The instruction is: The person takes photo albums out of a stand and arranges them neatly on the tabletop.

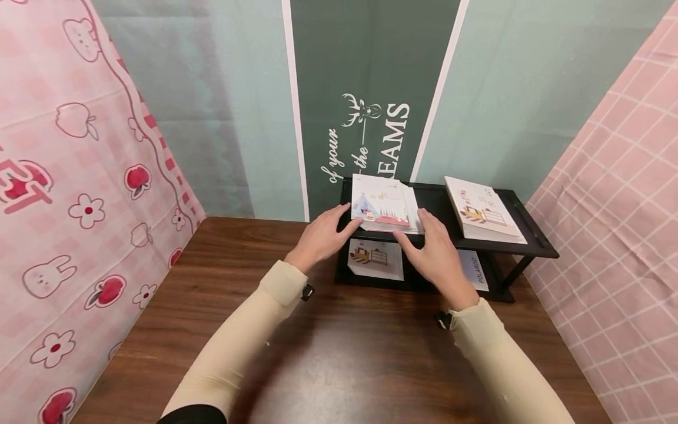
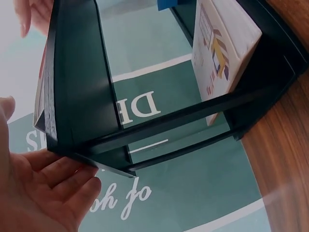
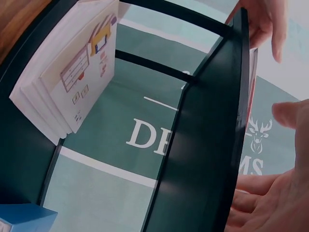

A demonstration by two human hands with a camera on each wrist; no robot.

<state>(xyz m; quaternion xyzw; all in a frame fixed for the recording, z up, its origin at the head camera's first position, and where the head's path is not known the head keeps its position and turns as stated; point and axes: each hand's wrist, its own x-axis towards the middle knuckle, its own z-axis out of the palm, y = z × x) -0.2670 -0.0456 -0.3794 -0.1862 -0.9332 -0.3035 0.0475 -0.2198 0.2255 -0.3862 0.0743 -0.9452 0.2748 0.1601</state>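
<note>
A stack of white booklets [image 1: 378,200] with a tent drawing on the cover lies on the upper tier of a black two-tier shelf [image 1: 431,206]. My left hand [image 1: 324,235] is at the stack's left side, its thumb by the front left corner. On the other side, my right hand [image 1: 434,253] has its fingertips along the right edge, thumb near the front edge. Both hands have loosely extended fingers and flank the stack without closing round it. In the left wrist view, the left hand's fingers [image 2: 72,186] lie at the shelf's end; parts of the stack are hidden there.
Another booklet stack [image 1: 484,212] lies on the upper tier's right. Below are a booklet stack [image 1: 376,259] and a box marked POLAROID [image 1: 474,271], blue-sided in the right wrist view. The shelf stands on a brown wooden table [image 1: 344,353], between pink side curtains [image 1: 625,176].
</note>
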